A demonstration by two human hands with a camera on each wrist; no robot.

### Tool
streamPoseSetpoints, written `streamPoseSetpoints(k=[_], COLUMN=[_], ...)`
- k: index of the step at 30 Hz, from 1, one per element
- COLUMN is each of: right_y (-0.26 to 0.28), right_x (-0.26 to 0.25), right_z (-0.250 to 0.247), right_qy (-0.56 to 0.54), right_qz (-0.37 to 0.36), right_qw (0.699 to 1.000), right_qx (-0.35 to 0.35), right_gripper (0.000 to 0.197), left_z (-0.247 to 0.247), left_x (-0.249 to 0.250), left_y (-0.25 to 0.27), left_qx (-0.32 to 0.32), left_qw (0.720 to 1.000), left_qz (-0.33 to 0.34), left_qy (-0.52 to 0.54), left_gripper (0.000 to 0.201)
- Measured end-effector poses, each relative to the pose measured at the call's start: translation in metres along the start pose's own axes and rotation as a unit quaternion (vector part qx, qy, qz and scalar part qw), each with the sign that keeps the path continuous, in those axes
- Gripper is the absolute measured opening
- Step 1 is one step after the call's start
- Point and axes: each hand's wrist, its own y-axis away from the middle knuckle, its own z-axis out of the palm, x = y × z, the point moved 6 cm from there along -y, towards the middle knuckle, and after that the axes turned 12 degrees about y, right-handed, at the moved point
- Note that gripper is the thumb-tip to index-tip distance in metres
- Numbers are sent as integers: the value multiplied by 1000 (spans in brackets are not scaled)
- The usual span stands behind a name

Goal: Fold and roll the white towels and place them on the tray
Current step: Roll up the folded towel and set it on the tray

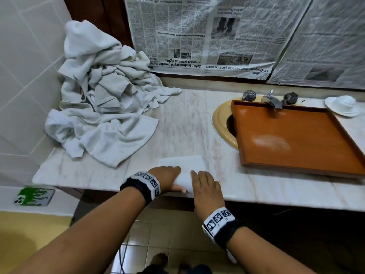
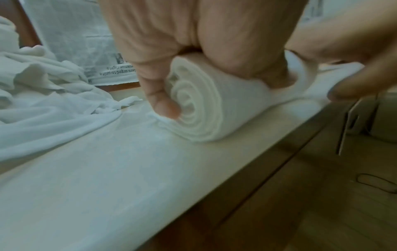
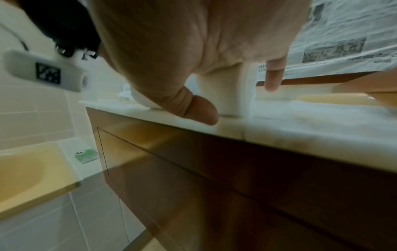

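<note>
A white towel lies near the front edge of the marble counter, its near end wound into a roll and its far part still flat. My left hand curls over the roll's left end, with the thumb against the spiral. My right hand lies over the right end of the roll, its thumb down at the front. The orange wooden tray sits over the sink to the right and holds nothing. A heap of loose white towels is piled at the back left.
The tray covers a yellow sink with a chrome tap. A white dish stands at the far right. Newspaper covers the wall behind. A phone in a green case lies on a low ledge to the left.
</note>
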Motion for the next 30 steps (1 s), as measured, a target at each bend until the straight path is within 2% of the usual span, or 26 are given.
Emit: streamPoseSetpoints(k=[2,4,6,8,9,13,15,18,20,22,24,26,30], right_y=[3,3,1,0,-3,-17,-23,-30,-31,-22,-6,9,13], right_x=[1,3,4,6,7,11,13,16,16,13,5,-2,-4], right_z=[4,2,-3,-4,-5,-12,-12,-11,-11,-14,-12,-7,-2], right_qy=[2,-2,3,8,8,-30,-38,-46,-42,-18,22,32,36], right_qz=[14,24,11,-6,-14,-31,-55,-65,-48,-28,-16,0,0], right_qw=[999,999,1000,997,997,995,990,985,987,995,999,999,999], right_qx=[30,23,-20,-72,-72,-95,-120,-155,-145,-93,-44,-7,14], right_gripper=[87,81,80,77,75,64,59,55,56,62,75,88,85], left_z=[0,1,4,7,13,45,45,36,24,14,7,2,1], left_x=[2,4,6,9,9,5,9,5,5,3,-4,-4,-11], left_y=[-3,-3,3,16,24,48,52,44,38,31,22,16,3], left_qx=[-55,-72,-33,76,103,152,156,148,137,101,57,14,-45], left_qw=[998,997,999,996,994,986,986,988,989,995,998,999,995], left_qz=[9,14,18,43,47,8,-6,-23,15,13,-8,0,20], left_qy=[30,40,37,14,-6,-66,-64,-40,-55,-22,2,31,86], left_gripper=[75,77,79,83,87,111,113,101,89,82,80,79,87])
